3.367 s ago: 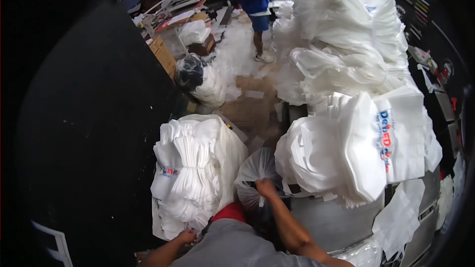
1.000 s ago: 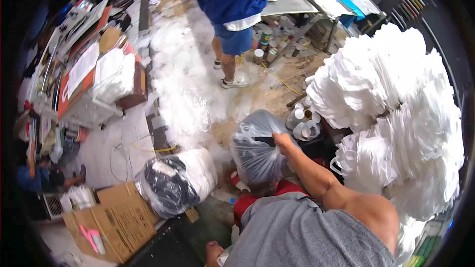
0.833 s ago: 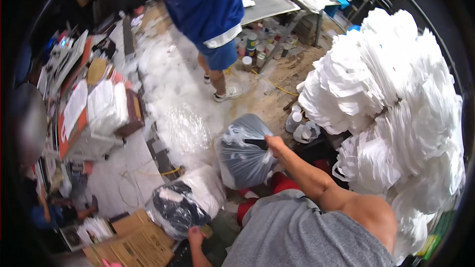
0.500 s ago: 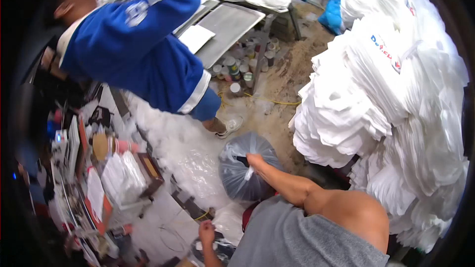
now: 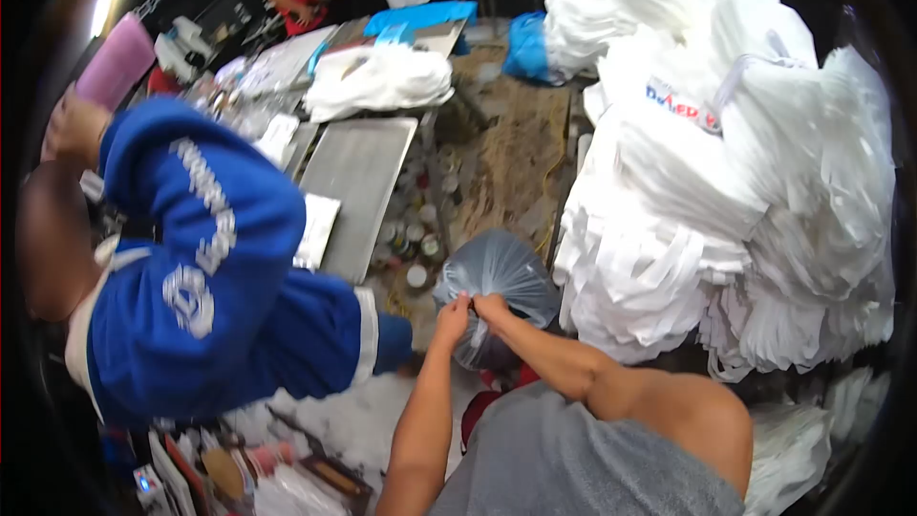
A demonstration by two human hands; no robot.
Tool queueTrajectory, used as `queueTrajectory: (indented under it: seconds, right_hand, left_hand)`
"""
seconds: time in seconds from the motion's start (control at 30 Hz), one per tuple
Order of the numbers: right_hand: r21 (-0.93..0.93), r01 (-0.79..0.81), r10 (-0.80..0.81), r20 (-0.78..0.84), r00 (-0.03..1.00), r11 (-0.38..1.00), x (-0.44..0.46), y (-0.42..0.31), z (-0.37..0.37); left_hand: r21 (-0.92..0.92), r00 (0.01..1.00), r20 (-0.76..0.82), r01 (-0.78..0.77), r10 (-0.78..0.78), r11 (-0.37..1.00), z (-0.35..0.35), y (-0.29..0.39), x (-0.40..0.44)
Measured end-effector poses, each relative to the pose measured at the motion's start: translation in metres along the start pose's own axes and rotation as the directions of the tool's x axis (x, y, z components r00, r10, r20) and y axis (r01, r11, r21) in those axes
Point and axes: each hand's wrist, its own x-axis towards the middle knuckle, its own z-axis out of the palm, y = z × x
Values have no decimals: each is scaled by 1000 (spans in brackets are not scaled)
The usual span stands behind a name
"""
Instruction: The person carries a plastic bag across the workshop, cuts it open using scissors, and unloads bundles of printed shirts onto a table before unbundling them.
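Observation:
A full, greyish see-through plastic bag (image 5: 504, 266) stands on the floor in front of me, gathered at the top. My right hand (image 5: 491, 308) is closed on its gathered neck. My left hand (image 5: 453, 315) is closed at the same neck, close beside the right, with its fingertips pinched together. Something small and dark shows between the two hands, too small to name. The bag's lower side is partly hidden by my hands and forearms.
A large pile of white plastic bags (image 5: 669, 191) rises on the right. A person in a blue top (image 5: 229, 258) stands close on the left, holding a pink roll (image 5: 117, 62). Ahead are a grey metal table (image 5: 361, 182), several paint jars (image 5: 417, 275) and, farther off, a person in red (image 5: 294, 0).
My left hand has come up from low on the left to join my right hand at the bag's neck. The view has turned, and the person in blue now appears lower and larger.

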Motion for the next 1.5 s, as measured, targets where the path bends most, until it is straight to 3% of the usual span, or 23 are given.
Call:
queueTrajectory:
  seconds: [0.03, 0.07, 0.1, 0.17, 0.23, 0.3, 0.37, 0.4, 0.47, 0.53, 0.6, 0.7, 0.77, 0.83, 0.97, 1.0, 1.03, 1.1, 1.23, 1.3, 1.37, 1.43, 1.5]
  right_hand:
    - [95, 19, -19, -1, 1000, 995, 20, -2, 3]
    - [114, 24, -22, -24, 999, 993, 28, -26, -3]
    - [146, -2, 9, -46, 999, 989, 25, -45, -12]
    - [217, -17, 22, -22, 1000, 976, 33, -78, -26]
    - [298, -5, 36, -97, 995, 955, 73, -91, -28]
    - [357, -79, 97, -31, 995, 931, 105, -96, -36]
    - [508, -16, 80, -104, 991, 861, 170, -95, -28]
    - [527, -23, 91, -104, 990, 850, 171, -106, -33]
    - [371, -45, 91, -107, 990, 928, 159, -139, -56]
    - [376, -69, 91, -41, 995, 924, 169, -160, -72]
    - [386, -81, 78, 23, 997, 919, 185, -175, -76]
    - [447, -12, 22, -17, 1000, 894, 219, -192, -82]
    - [461, 145, -117, -88, 989, 876, 232, -204, -80]
    - [465, 141, -126, -64, 990, 874, 243, -219, -80]
    - [445, 191, -168, -91, 982, 875, 265, -252, -89]
    - [279, 139, -127, -62, 990, 950, 289, -245, -90]
    - [373, 197, -132, -192, 972, 907, 309, -242, -82]
    - [308, 207, -105, -316, 943, 929, 328, -271, -98]
    - [257, 100, -16, -308, 951, 961, 352, -369, -123]
    - [182, 268, -173, -416, 893, 946, 385, -395, -124]
    - [183, 281, -172, -454, 874, 942, 410, -426, -139]
    - [230, 305, -147, -524, 839, 924, 410, -475, -164]
    - [155, 262, -136, -553, 822, 953, 417, -512, -188]
  left_hand:
    - [-164, 938, 175, 329, -300, 930, 1, 14, 31]
    - [-239, 755, 384, 638, -532, 732, 3, 29, 61]
    - [-167, 752, 426, 612, -503, 773, 3, 51, 78]
    - [-183, 633, 481, 749, -606, 637, 26, 19, 152]
    - [-241, 648, 489, 744, -584, 624, 59, 17, 195]
    - [-458, 822, 334, 570, -462, 682, 85, 33, 226]
    - [-441, 814, 163, 566, -558, 696, 92, 100, 236]
    - [-449, 798, 178, 586, -576, 674, 92, 98, 243]
    - [-460, 783, 196, 606, -591, 649, 96, 103, 276]
    - [-546, 729, 299, 660, -616, 516, 96, 93, 303]
    - [-548, 726, 329, 668, -604, 504, 96, 114, 324]
    - [-565, 732, 384, 669, -563, 484, 103, 131, 362]
    - [-583, 735, 387, 663, -557, 470, 99, 132, 387]
    - [-603, 743, 463, 663, -483, 443, 91, 133, 409]
    - [-511, 661, 562, 750, -497, 420, 88, 160, 452]
    - [-451, 627, 604, 777, -491, 438, 91, 158, 464]
    - [-385, 589, 648, 800, -483, 460, 94, 160, 480]
    - [-389, 584, 665, 803, -466, 451, 107, 181, 514]
    - [-437, 591, 724, 793, -357, 425, 88, 221, 582]
    - [-448, 565, 771, 809, -293, 379, 77, 252, 619]
    - [-454, 566, 778, 806, -273, 380, 74, 288, 648]
    - [-502, 583, 799, 781, -147, 372, 81, 310, 677]
    - [-478, 535, 842, 798, -67, 366, 85, 335, 705]
